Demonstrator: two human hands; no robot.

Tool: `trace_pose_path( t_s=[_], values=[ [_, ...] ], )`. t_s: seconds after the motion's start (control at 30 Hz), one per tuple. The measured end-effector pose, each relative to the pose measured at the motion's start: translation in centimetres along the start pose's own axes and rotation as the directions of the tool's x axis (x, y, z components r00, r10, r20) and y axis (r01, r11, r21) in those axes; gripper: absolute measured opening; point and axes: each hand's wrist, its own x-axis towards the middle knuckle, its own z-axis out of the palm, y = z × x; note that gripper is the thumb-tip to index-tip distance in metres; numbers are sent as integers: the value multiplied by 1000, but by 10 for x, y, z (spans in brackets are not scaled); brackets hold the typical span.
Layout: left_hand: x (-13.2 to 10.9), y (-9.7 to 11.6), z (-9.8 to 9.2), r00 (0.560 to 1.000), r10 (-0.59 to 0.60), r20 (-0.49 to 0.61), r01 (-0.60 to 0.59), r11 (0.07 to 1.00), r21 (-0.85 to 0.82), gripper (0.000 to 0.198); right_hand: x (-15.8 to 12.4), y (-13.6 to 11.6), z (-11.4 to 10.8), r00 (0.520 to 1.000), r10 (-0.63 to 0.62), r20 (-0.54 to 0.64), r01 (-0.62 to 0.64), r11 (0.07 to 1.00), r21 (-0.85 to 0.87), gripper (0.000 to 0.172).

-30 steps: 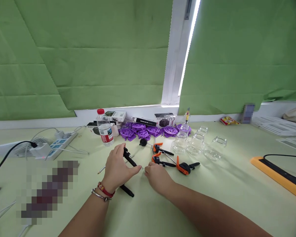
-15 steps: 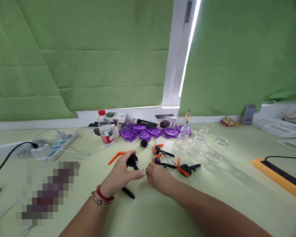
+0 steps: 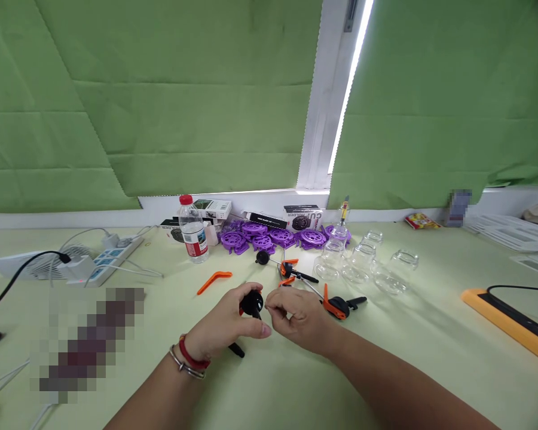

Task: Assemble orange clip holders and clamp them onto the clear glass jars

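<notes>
Left hand (image 3: 219,322) was clamped on a black part (image 3: 251,303), its round end turned into fuller view since a second earlier, probably easing access for the right hand (image 3: 301,316), fingertips together just beside it, contents unclear. Beyond, on worktop (image 3: 269,394): orange strip (image 3: 214,280), purple pieces (image 3: 263,243) farthest.
</notes>
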Motion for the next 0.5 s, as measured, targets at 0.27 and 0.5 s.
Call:
trace_pose_path(
  t_s=[0.27,0.5],
  values=[
    [1,-3,0,998,-25,51,25,1000,13,51,5,1,-3,1000,-10,-21,11,1000,29,22],
    [3,2,1,992,-5,129,-5,997,79,48,3,8,6,990,-129,-53,133,988,77,21]
  ],
)
